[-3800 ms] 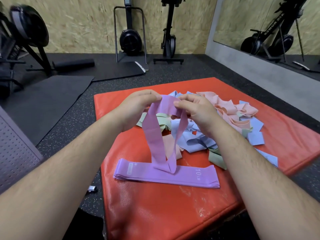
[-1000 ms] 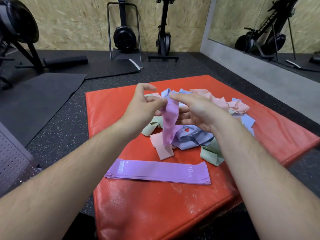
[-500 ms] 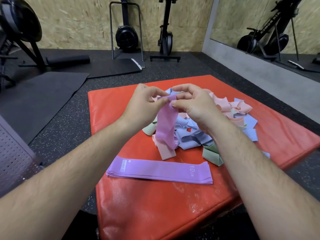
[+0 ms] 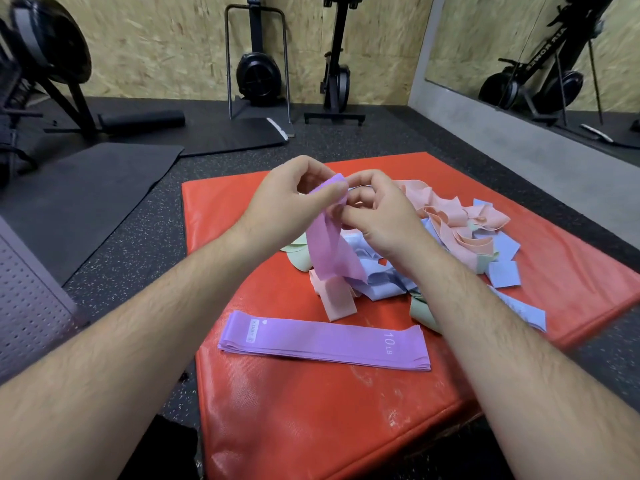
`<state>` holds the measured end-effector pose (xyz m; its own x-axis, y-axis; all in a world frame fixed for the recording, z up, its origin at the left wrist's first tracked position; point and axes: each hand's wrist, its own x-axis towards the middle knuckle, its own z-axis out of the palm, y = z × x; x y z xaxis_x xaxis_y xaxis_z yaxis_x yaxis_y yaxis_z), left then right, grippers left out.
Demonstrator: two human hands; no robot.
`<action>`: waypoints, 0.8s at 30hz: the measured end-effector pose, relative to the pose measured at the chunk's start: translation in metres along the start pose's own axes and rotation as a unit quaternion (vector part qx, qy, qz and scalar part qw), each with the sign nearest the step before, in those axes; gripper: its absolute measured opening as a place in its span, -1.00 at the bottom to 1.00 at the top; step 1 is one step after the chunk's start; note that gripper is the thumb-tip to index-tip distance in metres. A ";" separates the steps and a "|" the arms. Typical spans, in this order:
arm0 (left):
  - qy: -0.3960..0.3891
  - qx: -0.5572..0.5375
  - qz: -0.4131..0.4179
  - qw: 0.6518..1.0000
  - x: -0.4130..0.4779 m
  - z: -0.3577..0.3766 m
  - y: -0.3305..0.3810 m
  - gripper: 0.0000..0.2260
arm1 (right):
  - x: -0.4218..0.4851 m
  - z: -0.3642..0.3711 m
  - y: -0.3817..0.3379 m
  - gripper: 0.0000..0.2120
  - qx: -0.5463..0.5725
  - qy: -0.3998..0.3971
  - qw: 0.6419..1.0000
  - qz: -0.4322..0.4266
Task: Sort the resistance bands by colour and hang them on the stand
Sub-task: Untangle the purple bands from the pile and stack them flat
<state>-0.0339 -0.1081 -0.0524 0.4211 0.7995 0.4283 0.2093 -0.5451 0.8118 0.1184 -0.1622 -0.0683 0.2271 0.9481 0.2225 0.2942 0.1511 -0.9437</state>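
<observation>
We are holding one purple band (image 4: 329,247) up in the air, over the near left side of the pile (image 4: 450,230) of mixed bands. Our left hand (image 4: 287,202) pinches the top of it between thumb and fingers. Our right hand (image 4: 381,220) is curled in close beside it and pinches the same top part, so both hands have hold of this one band and nothing else. The rest of the band hangs down loose, and its low end touches the pile. We think the band is very light, thin and floppy, like a wide ribbon. It bends and folds by itself and will not break if it drops. It will stretch if we pull hard, so a soft pull is enough. It looks a bit twisted, so it may help to take it by the two ends of the loop and pull it flat. Near us on the red mat (image 4: 311,427) lies the purple stack (image 4: 325,341), flat and neat, just near of the pile. This band looks like it belongs on top of that stack. The pile has pink, blue and green bands all mixed up, and loose ends could catch on each other when we lift one. We cannot tell where the stand is from here.
</observation>
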 end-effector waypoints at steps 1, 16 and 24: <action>0.002 0.027 0.004 1.000 0.001 -0.001 -0.002 -0.88 | -0.001 0.000 -0.001 -0.74 0.005 -0.007 1.000 -0.004; 0.148 -0.206 -0.128 0.959 0.015 -0.036 -0.021 -0.92 | -0.009 -0.023 0.027 -0.84 -0.118 -0.165 0.976 0.085; 0.189 -0.270 -0.213 0.920 0.009 -0.065 -0.056 -0.94 | -0.019 -0.062 0.044 -0.67 -0.215 -0.178 0.942 0.186</action>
<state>-0.0987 -0.0544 -0.0680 0.0447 0.9978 0.0498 -0.2282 -0.0383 0.9729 0.1844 -0.1904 -0.0986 0.0853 0.9584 -0.2723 0.6223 -0.2647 -0.7366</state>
